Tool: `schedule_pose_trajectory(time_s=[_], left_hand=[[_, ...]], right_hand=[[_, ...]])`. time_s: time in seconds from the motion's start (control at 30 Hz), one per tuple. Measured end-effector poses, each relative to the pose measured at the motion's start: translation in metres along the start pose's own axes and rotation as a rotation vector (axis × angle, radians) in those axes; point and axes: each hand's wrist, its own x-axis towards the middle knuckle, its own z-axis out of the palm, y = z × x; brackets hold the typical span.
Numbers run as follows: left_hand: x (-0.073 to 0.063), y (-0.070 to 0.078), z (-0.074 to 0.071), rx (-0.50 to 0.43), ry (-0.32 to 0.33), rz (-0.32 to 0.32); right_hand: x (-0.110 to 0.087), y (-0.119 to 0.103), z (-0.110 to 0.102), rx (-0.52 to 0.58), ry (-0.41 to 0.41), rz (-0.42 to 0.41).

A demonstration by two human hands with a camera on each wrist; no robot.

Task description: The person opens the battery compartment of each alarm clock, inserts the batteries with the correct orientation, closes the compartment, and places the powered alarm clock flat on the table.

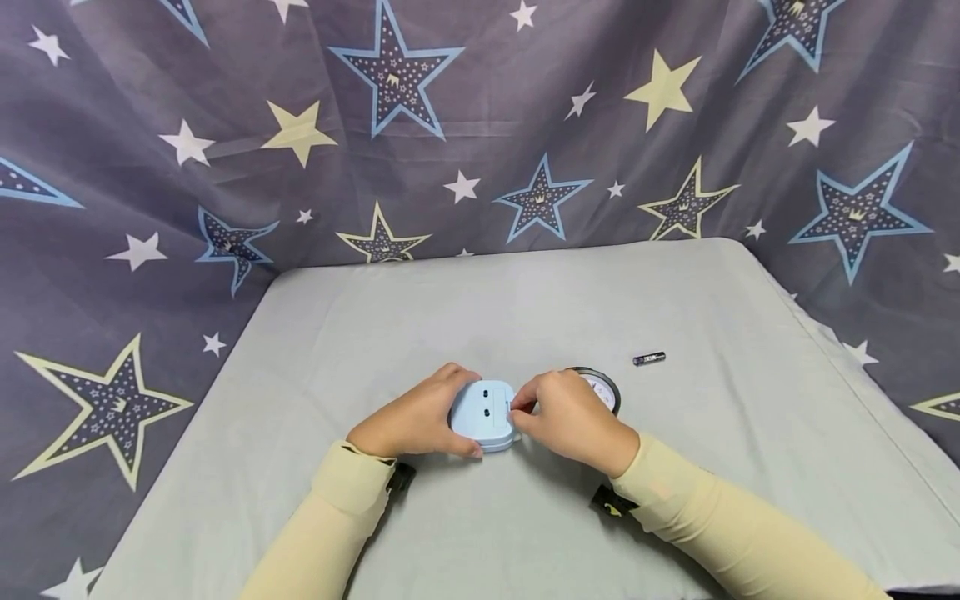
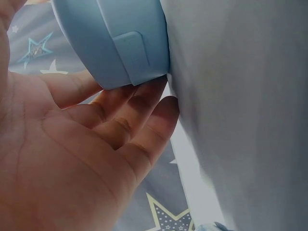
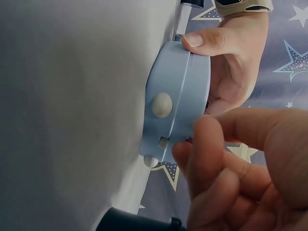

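A light blue alarm clock [image 1: 491, 429] lies back side up on the grey cloth, two small black knobs on its back. My left hand [image 1: 427, 412] grips it from the left, thumb at the near edge and fingers round the far side; the left wrist view shows fingertips against the clock's side [image 2: 110, 43]. At the clock's right edge, my right hand [image 1: 566, 417] has thumb and forefinger together over the back. A small dark purple piece [image 3: 189, 140] shows at those fingertips in the right wrist view, mostly hidden by them.
Right of the clock, partly behind my right hand, lies a round black-rimmed dial [image 1: 603, 390] with a white face. Farther right is a loose dark battery [image 1: 648, 358]. A star-patterned curtain [image 1: 465, 125] hangs behind the cloth-covered table [image 1: 450, 308].
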Motion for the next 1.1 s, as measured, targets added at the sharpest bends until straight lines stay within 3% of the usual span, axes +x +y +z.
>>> schedule_pose_trajectory(time_s=[0.83,1.1], left_hand=[[0.0014,0.0015,0.0008,-0.008,-0.014,-0.003],[0.0014,0.0017,0.0004,-0.003,-0.020,-0.007]], right_hand=[[-0.0039,-0.0038,0.0067,0.172,-0.032,0.157],[-0.0044,-0.0021,0.0032,0.382,-0.099,0.253]])
